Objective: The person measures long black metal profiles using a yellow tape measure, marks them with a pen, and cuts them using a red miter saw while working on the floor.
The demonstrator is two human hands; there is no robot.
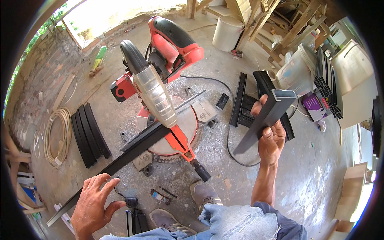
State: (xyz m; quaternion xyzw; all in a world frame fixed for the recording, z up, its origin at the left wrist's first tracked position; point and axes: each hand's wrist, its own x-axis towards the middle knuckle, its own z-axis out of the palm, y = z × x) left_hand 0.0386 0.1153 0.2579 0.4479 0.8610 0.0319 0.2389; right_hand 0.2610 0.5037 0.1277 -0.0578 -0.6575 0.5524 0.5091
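My right hand [271, 146] grips a short piece of black metal profile [263, 121], raised off the floor at the right. The profile's cut hollow end faces up and shows bare metal. In the middle stands a red and black miter saw [176, 60], its clear guard [153, 94] over the round base. A long black metal bar [138, 146] lies across that base and runs to the lower left. Over the bar my left hand [94, 205] is open with its fingers apart. Whether its fingertips touch the bar cannot be told.
Several black profiles [91, 136] lie left, beside a coiled hose [57, 137]. More cut pieces [239, 100] sit right, near the saw's cable [228, 141]. White buckets [227, 33] and a purple box [314, 106] stand farther off. My shoes [205, 193] are close to the saw.
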